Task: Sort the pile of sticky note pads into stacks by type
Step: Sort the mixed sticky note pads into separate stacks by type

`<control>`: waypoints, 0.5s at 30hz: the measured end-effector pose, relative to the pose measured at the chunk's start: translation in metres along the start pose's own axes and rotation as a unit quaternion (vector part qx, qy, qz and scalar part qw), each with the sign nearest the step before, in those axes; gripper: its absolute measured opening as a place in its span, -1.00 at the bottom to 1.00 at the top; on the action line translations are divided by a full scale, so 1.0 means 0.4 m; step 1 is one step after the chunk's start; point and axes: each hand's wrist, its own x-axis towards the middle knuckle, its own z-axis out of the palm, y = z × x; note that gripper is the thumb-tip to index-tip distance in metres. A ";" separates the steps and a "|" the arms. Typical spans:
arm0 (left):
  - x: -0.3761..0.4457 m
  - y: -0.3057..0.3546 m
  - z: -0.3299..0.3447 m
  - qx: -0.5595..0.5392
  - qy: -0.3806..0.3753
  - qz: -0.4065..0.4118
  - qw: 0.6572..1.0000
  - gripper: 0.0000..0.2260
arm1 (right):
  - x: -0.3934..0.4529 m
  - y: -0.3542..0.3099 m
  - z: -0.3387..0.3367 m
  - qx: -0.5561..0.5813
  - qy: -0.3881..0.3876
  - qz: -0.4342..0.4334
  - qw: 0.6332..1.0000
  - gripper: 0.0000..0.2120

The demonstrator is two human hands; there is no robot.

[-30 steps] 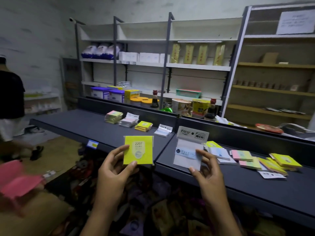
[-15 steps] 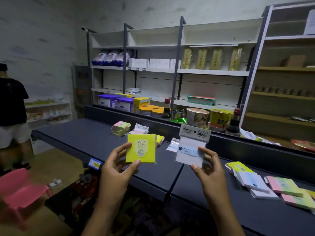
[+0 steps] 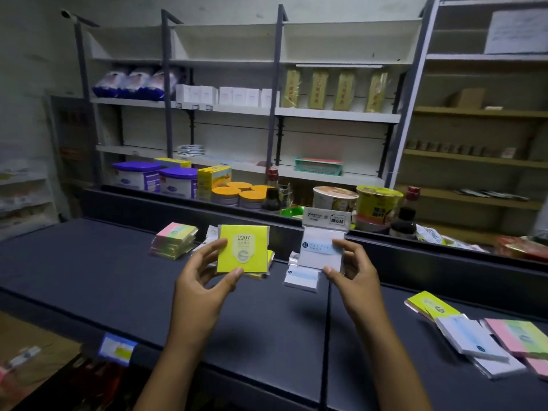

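My left hand pinches a yellow sticky note pad marked 2207, held up over the dark shelf. My right hand pinches a white pad in a clear hang-tab pack. Behind the yellow pad lies a stack of yellow pads, mostly hidden. A stack of white pads lies just below the pack in my right hand. A stack of pink-green pads sits further left. At the right lies an unsorted pile: a yellow pad, a white pad and a pink-green pad.
Behind the dark shelf a raised ledge carries purple-lidded tubs, a yellow box, orange-lidded jars, sauce bottles and cup noodles. White wall shelving rises behind. A price tag hangs on the shelf's front edge.
Both hands have moved forward with their pads, now over the sorted stacks at the back of the shelf. The view has swung left, so the unsorted pile sits at the far right.
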 end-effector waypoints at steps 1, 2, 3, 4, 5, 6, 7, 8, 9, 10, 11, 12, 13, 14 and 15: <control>0.025 -0.011 -0.005 -0.001 -0.008 0.003 1.000 -0.56 | 0.016 0.010 0.010 -0.008 0.001 0.007 1.000 -0.52; 0.053 -0.025 -0.011 -0.003 -0.016 0.008 1.000 -0.55 | 0.035 0.023 0.023 -0.020 0.002 0.017 1.000 -0.52; 0.078 -0.038 -0.017 -0.003 -0.023 0.012 1.000 -0.55 | 0.053 0.036 0.036 -0.036 0.002 0.031 0.999 -0.53; 0.101 -0.054 -0.023 -0.002 -0.027 0.014 1.000 -0.55 | 0.070 0.047 0.048 -0.052 0.001 0.044 0.998 -0.54; 0.123 -0.068 -0.027 0.001 -0.029 0.013 0.999 -0.56 | 0.085 0.057 0.058 -0.066 0.001 0.057 0.996 -0.55; 0.142 -0.078 -0.031 0.003 -0.032 0.010 0.999 -0.56 | 0.099 0.067 0.065 -0.079 -0.001 0.068 0.994 -0.56; 0.160 -0.089 -0.036 0.004 -0.039 0.006 0.999 -0.56 | 0.112 0.078 0.076 -0.098 -0.002 0.078 0.992 -0.57; 0.177 -0.101 -0.041 0.004 -0.049 0.004 0.999 -0.57 | 0.123 0.090 0.087 -0.122 -0.002 0.089 0.988 -0.57; 0.187 -0.108 -0.041 0.007 -0.053 0.005 0.999 -0.57 | 0.130 0.099 0.092 -0.145 -0.008 0.099 0.984 -0.58; 0.195 -0.113 -0.041 0.010 -0.055 0.007 0.998 -0.57 | 0.134 0.108 0.095 -0.162 -0.018 0.113 0.980 -0.58; 0.206 -0.121 -0.041 0.012 -0.059 0.004 0.998 -0.57 | 0.136 0.119 0.099 -0.174 -0.025 0.131 0.976 -0.58; 0.220 -0.129 -0.041 0.014 -0.068 0.003 0.998 -0.56 | 0.139 0.130 0.104 -0.181 -0.026 0.149 0.972 -0.58; 0.233 -0.138 -0.040 0.017 -0.078 0.003 0.997 -0.56 | 0.139 0.138 0.107 -0.184 -0.025 0.163 0.969 -0.59; 0.247 -0.147 -0.039 0.020 -0.086 0.003 0.996 -0.56 | 0.139 0.146 0.109 -0.186 -0.023 0.172 0.967 -0.61; 0.260 -0.155 -0.037 0.024 -0.093 0.004 0.995 -0.55 | 0.139 0.152 0.108 -0.188 -0.024 0.175 0.966 -0.62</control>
